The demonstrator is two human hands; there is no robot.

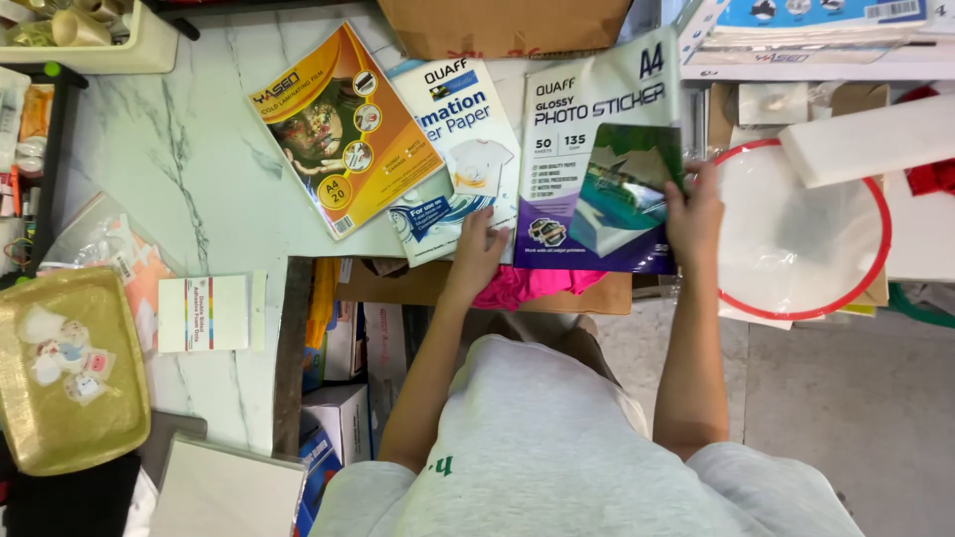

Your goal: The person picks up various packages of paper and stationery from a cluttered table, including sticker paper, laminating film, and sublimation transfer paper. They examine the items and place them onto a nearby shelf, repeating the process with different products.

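Three flat paper packs lie fanned on the marbled worktop [199, 179] ahead of the person, with containers around them: a cream plastic tray [119, 50] far off beyond the left hand holds rolls that are too cropped to identify, a brown cardboard box [502, 25] sits just beyond the packs with its inside out of sight, and small cartons [343, 418] stand stacked under the worktop edge near the left forearm. The purple and white glossy sticker-paper pack [597, 169] is the one in hand; it shows a printed photo scene on its lower half and its top curls up slightly. The right hand [694, 214] is closed on the pack's right edge, thumb on the face and fingers behind it. The left hand [477, 249] rests loosely open at the pack's lower left corner, fingertips also touching the white and blue transfer-paper pack [458, 149] beside it. Further left lies an orange and yellow laminating-film pack [343, 124]. Right of the right hand sits a red-rimmed round translucent lid [806, 234]; pink cloth [527, 283] shows just below the left hand.
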